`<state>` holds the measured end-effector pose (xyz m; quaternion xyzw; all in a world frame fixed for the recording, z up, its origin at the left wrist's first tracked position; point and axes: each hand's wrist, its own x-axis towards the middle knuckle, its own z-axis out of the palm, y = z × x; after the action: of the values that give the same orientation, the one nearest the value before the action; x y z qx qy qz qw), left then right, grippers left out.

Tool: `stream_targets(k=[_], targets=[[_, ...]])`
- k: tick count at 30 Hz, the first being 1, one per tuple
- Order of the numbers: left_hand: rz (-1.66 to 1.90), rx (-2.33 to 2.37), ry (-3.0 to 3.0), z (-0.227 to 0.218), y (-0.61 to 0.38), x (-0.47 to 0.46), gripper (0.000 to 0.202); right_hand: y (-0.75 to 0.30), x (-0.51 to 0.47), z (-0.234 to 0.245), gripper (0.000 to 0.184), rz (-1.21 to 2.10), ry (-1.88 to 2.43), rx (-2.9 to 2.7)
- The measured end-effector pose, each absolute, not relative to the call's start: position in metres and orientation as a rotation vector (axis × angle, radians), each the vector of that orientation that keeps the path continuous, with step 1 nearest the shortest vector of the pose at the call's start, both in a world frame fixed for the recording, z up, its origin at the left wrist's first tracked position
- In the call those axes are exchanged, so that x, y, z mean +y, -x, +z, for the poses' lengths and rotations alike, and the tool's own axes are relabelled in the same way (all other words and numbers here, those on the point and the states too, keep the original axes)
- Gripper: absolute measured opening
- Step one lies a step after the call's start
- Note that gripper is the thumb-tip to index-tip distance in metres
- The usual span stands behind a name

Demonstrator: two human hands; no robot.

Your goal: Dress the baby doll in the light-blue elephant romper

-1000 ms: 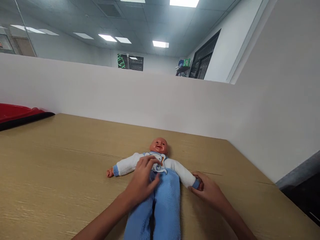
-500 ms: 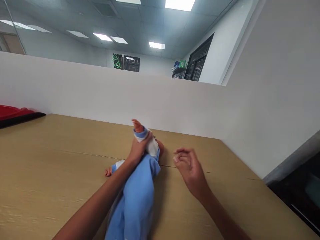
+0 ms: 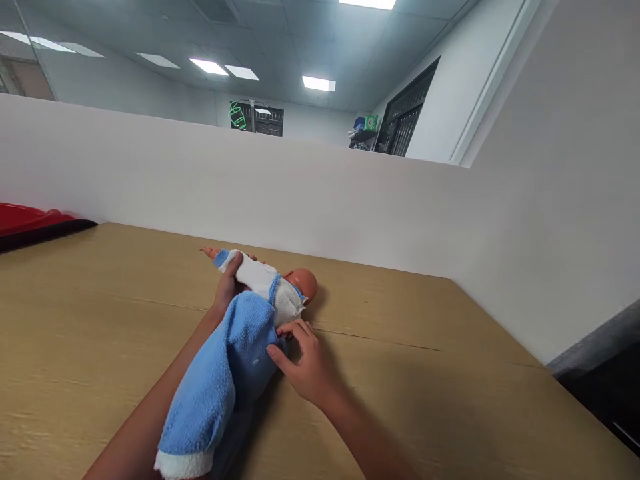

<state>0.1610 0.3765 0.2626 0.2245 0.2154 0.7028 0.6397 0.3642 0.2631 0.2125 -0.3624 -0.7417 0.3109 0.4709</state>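
Observation:
A baby doll (image 3: 250,353) in a blue and white fleece outfit lies turned on its side on the tan table, its bald head at the far end and its legs toward me. My left hand (image 3: 229,285) is wrapped round the doll's white sleeve, close to the blue cuff; the doll's small hand sticks out beyond it. At the doll's back, my right hand (image 3: 303,360) pinches the edge of the blue cloth near the waist between thumb and fingers. The doll's face and other arm are hidden.
The tan table top (image 3: 400,400) has a seam running across it. A low white partition (image 3: 300,193) closes off its far side, and a wall rises at the right. A red object with a black edge (image 3: 40,223) sits at the far left.
My left hand has moved left with the doll's arm, and the doll has rolled further onto its side. My right hand has come in from the right and taken hold of the blue cloth.

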Motion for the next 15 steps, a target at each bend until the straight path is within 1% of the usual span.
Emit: stream_targets(k=[1, 5, 7, 12, 15], targets=[[1.595, 0.486, -0.514, 0.262, -0.160, 0.378, 0.030, -0.363, 0.266, 0.210, 0.017, 0.784, 0.883, -1.799], [1.531, 0.472, -0.516, 0.260, -0.158, 0.380, 0.032, -0.360, 0.279, 0.189, 0.028, 1.078, 0.806, -1.583], [1.510, 0.455, -0.531, 0.258, -0.158, 0.381, 0.030, -0.359, 0.286, 0.179, 0.033, 1.158, 0.781, -1.525], [1.457, 0.398, -0.555, 0.257, -0.159, 0.379, 0.028, -0.358, 0.300, 0.171, 0.039, 1.065, 0.870, -1.478], [1.495, 0.414, -0.539, 0.260, -0.158, 0.376, 0.028, -0.365, 0.301, 0.174, 0.037, 0.892, 0.994, -1.486]])
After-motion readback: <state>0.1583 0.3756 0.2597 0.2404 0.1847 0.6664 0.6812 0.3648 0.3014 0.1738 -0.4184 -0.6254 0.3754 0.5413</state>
